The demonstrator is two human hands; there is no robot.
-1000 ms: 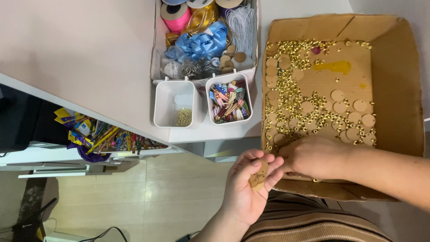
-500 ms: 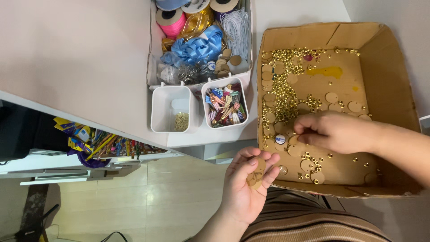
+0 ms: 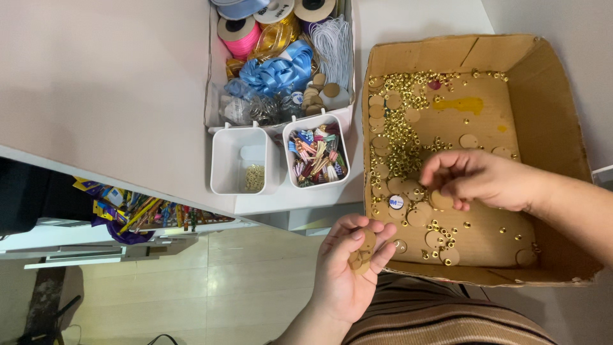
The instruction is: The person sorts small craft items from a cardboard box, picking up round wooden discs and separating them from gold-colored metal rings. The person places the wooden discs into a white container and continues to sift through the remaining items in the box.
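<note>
My left hand (image 3: 348, 268) is held palm up below the table edge, its fingers curled round a small stack of round wooden discs (image 3: 362, 252). My right hand (image 3: 476, 179) reaches into the cardboard box (image 3: 552, 108) and pinches one wooden disc (image 3: 440, 200) between thumb and fingers, just above the box floor. Many small gold rings (image 3: 402, 134) and more loose wooden discs (image 3: 440, 239) lie scattered over the bottom of the box.
Left of the box stand a white cup (image 3: 237, 153) with a few gold rings and a white cup of coloured tassels (image 3: 316, 156). Behind them a white tray (image 3: 214, 83) holds ribbon spools, a blue bow and white cord. Tiled floor (image 3: 211, 281) lies below.
My right hand has moved from the box's near left corner toward its middle and lifted a disc. The left hand has kept its place with the stack.
</note>
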